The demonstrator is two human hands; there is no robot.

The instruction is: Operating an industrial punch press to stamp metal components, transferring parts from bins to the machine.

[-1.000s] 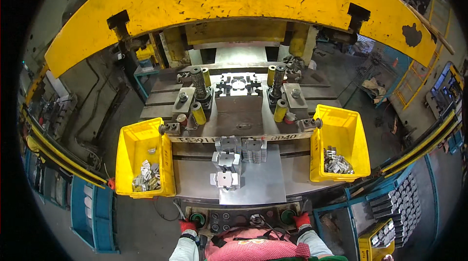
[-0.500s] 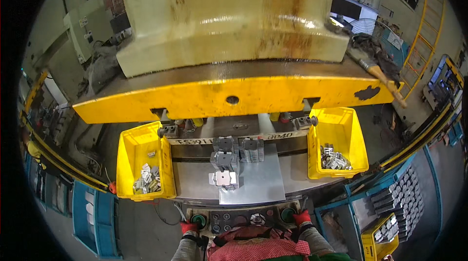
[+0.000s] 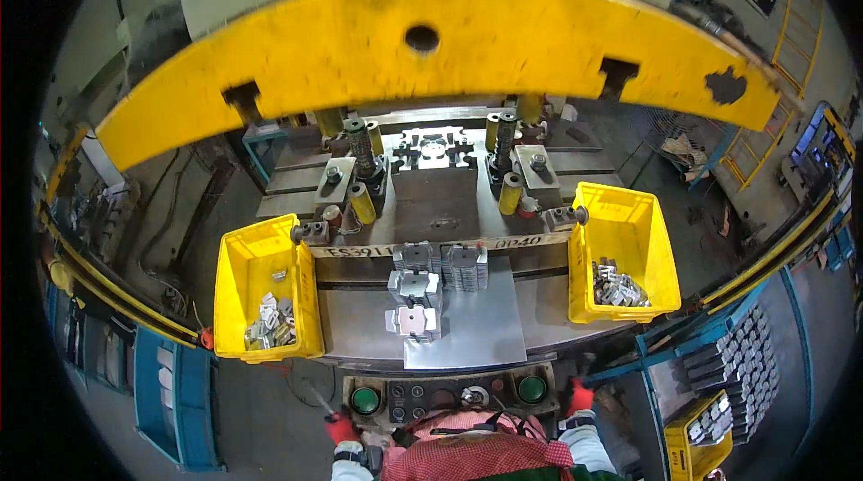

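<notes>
My left hand [image 3: 342, 428], in a red glove, is just left of the control panel [image 3: 422, 398], closed around a thin metal rod-like tool [image 3: 320, 398]. On the panel's other side my right hand [image 3: 581, 398], also gloved in red, is closed on another thin tool [image 3: 587, 364], blurred. Both hands are off the two green buttons, the left button [image 3: 365, 401] and the right button [image 3: 532, 389]. Ahead stand stacks of flat metal parts [image 3: 417, 288] on a metal sheet [image 3: 481, 328]. Behind them is the press die [image 3: 433, 150], open, with a bright part-shaped area in its middle.
A yellow bin [image 3: 313, 319] with small metal pieces stands left of the sheet, another yellow bin [image 3: 670, 288] at right. The press's yellow ram plate [image 3: 503, 40] hangs above the die. Blue racks [image 3: 193, 409] flank me; the right one holds many stacked parts [image 3: 742, 373].
The yellow ram plate has risen, uncovering the die and its guide posts. Both hands have moved outward and off the green buttons, each still with its thin tool.
</notes>
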